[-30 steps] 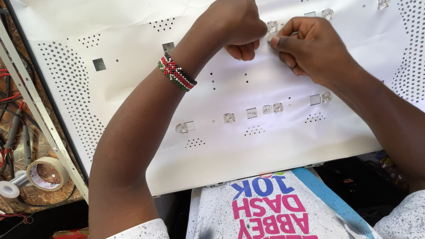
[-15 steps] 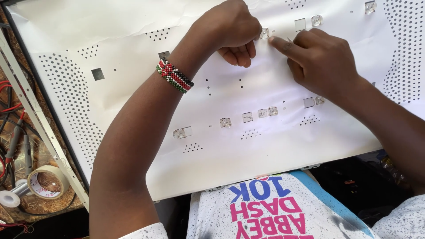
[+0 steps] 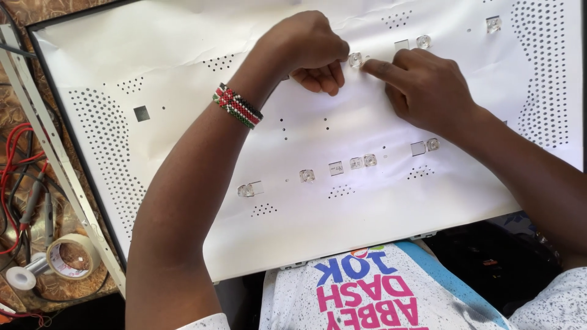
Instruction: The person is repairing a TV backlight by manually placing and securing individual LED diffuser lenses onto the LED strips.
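At far left, off the sheet's edge, a tape roll (image 3: 68, 260) lies by red wires (image 3: 15, 177) and a metal strip (image 3: 58, 162). Across the white sheet (image 3: 183, 55), the left hand (image 3: 309, 49), a beaded band (image 3: 237, 106) on its wrist, curls loosely with its fingertips pinching a small clear lens (image 3: 355, 59) near the top edge. Just right of it, the right hand (image 3: 431, 91) lies knuckles up, forefinger stretched to that lens and other fingers bent, holding nothing; more lenses (image 3: 363, 162) sit in a row lower down.

My left hand (image 3: 309, 52) pinches a small clear lens (image 3: 355, 59) on the white reflector sheet (image 3: 183, 55), upper centre; my right hand (image 3: 428, 88) points at it.
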